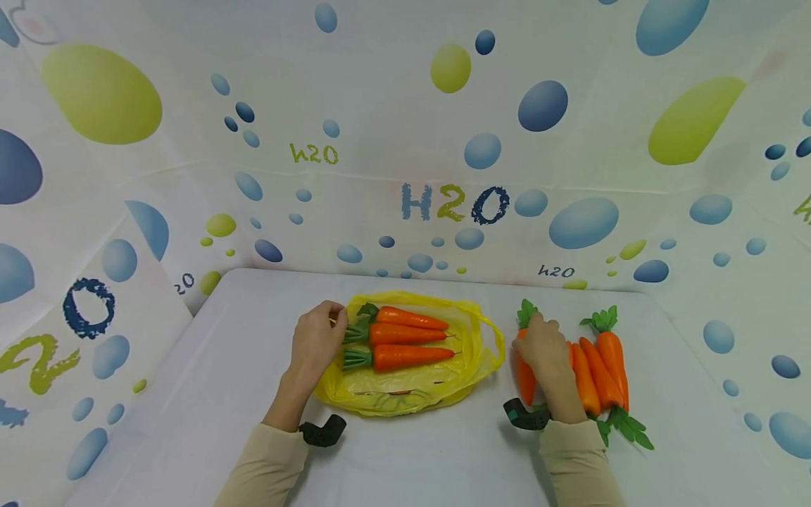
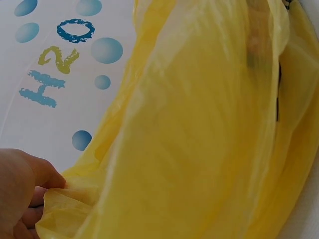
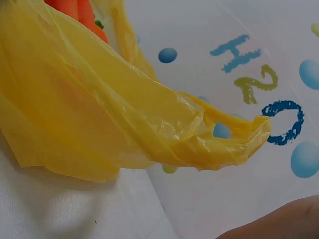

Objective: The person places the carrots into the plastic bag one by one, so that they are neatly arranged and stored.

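A yellow plastic bag (image 1: 418, 398) lies spread on the table with three orange carrots on it, their green stems to the left. At the bag's left edge is my left hand (image 1: 317, 339); in the left wrist view its thumb and fingers pinch the yellow plastic (image 2: 70, 211). To the right of the bag, my right hand (image 1: 550, 352) holds the upper part of a leafy carrot (image 1: 526, 380), thumb at its left side. The fingertips are partly hidden. The right wrist view shows only a sliver of this hand and the bag's handle (image 3: 239, 144).
More orange carrots (image 1: 602, 373) with green leaves (image 1: 630, 426) lie side by side, right of my right hand. A white cloth (image 1: 443, 458) covers the table. Behind it hangs a white curtain (image 1: 380, 91) with blue and green drops and H2O lettering.
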`<action>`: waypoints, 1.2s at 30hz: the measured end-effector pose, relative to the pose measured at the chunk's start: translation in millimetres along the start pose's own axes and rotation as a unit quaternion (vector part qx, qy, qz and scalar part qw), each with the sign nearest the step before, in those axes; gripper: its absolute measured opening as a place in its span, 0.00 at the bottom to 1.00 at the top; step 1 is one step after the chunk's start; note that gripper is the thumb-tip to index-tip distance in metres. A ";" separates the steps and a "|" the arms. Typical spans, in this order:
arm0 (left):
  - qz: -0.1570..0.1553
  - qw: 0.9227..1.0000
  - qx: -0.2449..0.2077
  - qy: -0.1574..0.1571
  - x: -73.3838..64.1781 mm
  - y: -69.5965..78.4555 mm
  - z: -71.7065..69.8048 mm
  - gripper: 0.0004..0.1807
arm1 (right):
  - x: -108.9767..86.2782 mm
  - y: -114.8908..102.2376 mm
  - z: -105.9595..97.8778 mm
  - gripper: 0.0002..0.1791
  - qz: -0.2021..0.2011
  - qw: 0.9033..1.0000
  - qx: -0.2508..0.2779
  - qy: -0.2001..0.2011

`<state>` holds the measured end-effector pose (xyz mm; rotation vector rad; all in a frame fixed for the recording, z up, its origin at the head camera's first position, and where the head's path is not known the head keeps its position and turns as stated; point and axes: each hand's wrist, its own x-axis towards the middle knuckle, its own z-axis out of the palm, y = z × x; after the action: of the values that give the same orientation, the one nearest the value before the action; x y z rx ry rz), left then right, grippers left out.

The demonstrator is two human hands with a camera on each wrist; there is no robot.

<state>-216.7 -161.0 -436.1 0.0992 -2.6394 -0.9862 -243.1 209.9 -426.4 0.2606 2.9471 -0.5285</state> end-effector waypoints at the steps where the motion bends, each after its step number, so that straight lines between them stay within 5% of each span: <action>1: 0.000 1.000 -0.001 0.001 0.1 0.0 0.0 0.13 | 0.2 -0.2 -0.1 0.34 0.001 1.000 -0.001 -0.003; 20: 0.009 1.000 -0.005 0.007 0.5 -2.1 0.0 0.14 | 2.1 -0.2 0.6 0.32 0.000 1.000 -0.010 -0.017; 27: 0.009 1.000 -0.005 0.007 0.2 -2.3 0.5 0.14 | 0.6 -0.5 -1.6 0.39 -0.005 1.000 0.000 -0.006; 36: 0.009 1.000 -0.002 0.006 0.4 -2.0 0.5 0.13 | -0.7 -2.8 -6.4 0.37 -0.014 1.000 0.023 0.013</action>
<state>-217.2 -162.2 -437.6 0.0792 -2.6224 -0.9824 -243.7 209.5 -419.5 0.2336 2.9701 -0.6030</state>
